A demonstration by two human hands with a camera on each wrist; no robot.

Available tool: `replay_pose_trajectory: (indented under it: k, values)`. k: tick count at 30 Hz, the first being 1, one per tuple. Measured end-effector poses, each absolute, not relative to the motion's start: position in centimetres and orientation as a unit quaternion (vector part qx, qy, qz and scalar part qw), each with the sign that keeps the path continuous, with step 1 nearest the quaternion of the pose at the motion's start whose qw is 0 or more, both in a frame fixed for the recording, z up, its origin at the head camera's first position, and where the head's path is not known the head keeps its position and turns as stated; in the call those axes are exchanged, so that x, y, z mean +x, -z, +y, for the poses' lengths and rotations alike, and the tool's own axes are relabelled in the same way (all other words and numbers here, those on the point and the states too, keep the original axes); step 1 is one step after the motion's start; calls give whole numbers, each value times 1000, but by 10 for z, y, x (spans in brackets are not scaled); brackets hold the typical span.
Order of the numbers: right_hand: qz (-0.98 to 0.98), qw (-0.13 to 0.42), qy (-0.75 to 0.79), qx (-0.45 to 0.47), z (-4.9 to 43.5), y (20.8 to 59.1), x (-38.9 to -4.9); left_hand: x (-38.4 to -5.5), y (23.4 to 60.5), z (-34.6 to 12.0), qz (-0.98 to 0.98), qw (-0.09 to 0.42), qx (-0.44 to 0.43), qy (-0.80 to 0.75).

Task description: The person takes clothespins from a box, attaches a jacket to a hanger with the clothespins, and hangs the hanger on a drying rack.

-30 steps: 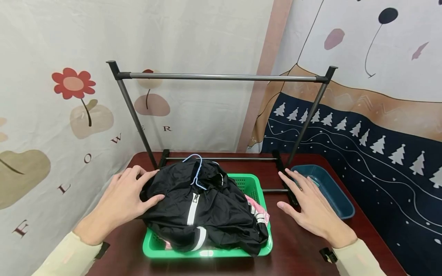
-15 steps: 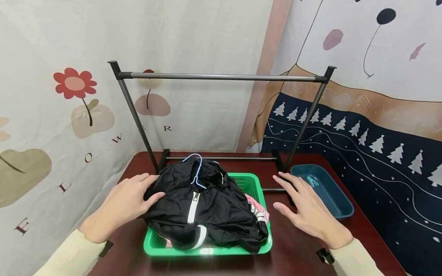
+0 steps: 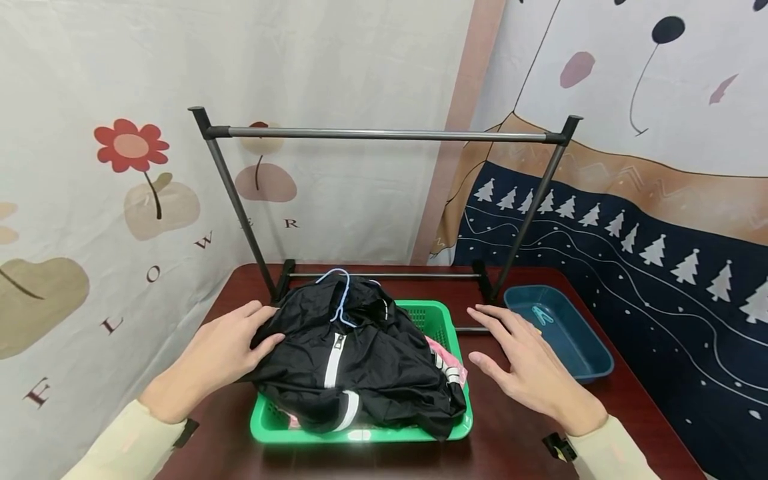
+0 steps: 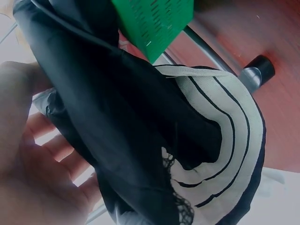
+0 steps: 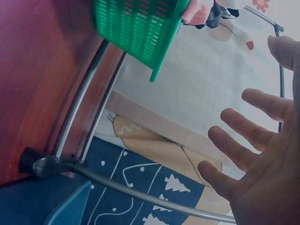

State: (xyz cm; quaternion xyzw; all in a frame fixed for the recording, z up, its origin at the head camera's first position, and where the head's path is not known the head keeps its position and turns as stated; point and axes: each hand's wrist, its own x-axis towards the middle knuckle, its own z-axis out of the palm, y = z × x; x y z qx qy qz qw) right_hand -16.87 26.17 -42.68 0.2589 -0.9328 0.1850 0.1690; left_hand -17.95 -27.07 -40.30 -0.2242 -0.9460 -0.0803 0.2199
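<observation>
A black jacket with a white zip strip lies heaped over the green basket, and a pale blue hanger pokes out at its collar. My left hand is at the jacket's left side, thumb on the cloth and index fingertip by its edge. Seen from the left wrist, the outstretched fingers pass behind black cloth that hides their tips; a white striped part of the jacket hangs beyond. To the right of the basket, my right hand hovers with fingers spread, touching nothing.
A grey metal clothes rack stands behind the basket on the dark red table. The blue tray at right holds light blue pieces. Pink cloth shows under the jacket. Printed fabric hangs behind.
My right hand has drifted slightly left, uncovering the blue pieces in the tray. My left hand's fingers have drawn closer together against the jacket. The jacket and basket have barely shifted.
</observation>
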Motion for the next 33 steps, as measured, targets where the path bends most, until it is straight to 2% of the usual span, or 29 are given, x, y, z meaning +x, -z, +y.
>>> replay_pose_trajectory:
  k: [4,8,22,33]
  values:
    - [-927,174,-192,270,258,425,-168,-179,402,-270,-950,203,-219,89]
    - [-921,180,-198,283,253,424,-169,-179,404,-270,-948,208,-226,86]
    - [-914,174,-215,297,240,419,-168,-177,405,-270,-919,277,-252,120]
    - [-899,196,-223,322,230,417,-168,-182,401,-268,-894,329,-279,118]
